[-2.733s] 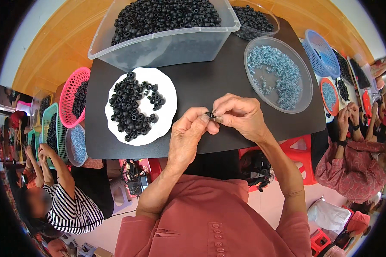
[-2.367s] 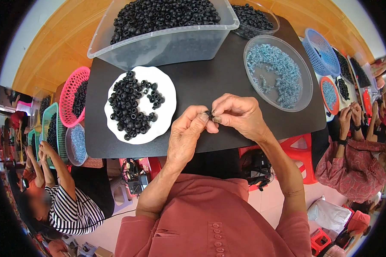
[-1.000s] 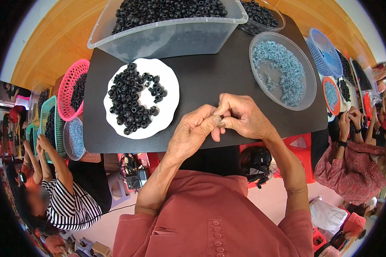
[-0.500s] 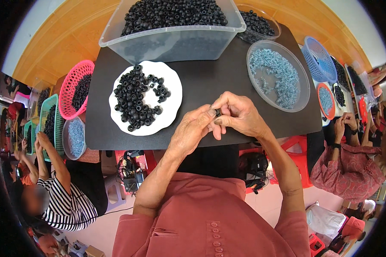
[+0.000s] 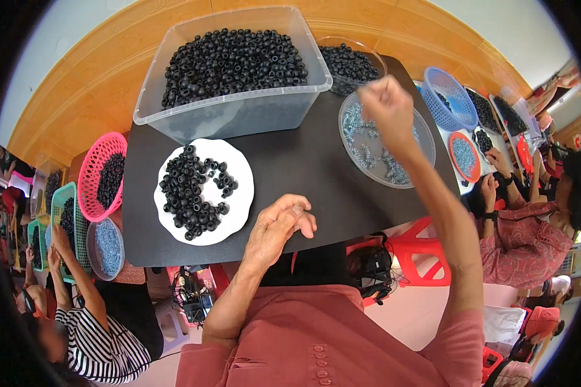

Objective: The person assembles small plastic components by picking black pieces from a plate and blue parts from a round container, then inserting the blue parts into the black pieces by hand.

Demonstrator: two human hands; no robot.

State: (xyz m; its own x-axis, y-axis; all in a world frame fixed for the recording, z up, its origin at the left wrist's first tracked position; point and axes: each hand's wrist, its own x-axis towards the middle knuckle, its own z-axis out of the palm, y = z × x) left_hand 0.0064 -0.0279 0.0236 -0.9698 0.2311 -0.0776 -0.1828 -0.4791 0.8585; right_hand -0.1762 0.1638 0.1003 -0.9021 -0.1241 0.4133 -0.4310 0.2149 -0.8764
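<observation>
My left hand (image 5: 281,226) hovers by the near table edge, thumb pressed against curled fingers; anything inside is hidden. Out over the far side of a clear round bowl (image 5: 426,132) my right hand (image 5: 388,109) has its fingers drawn together, slightly blurred; I cannot make out what they hold. Small pale-blue coil springs (image 5: 397,169) lie in that bowl. Just beyond my right hand is a clear bowl (image 5: 382,68) of black pieces (image 5: 345,62). On the left, a scalloped white plate (image 5: 237,219) carries round, hollow black plastic pieces (image 5: 197,219).
A big clear bin (image 5: 239,113) of black pieces stands at the back of the dark table (image 5: 290,164). Left are a pink basket (image 5: 87,187) and a bowl of springs (image 5: 110,248); right, a blue basket (image 5: 448,97). Co-workers sit on both sides.
My hands were together over the near edge, fingering a small black piece. The right has parted and gone far and right; the left stays near. The view has shifted.
</observation>
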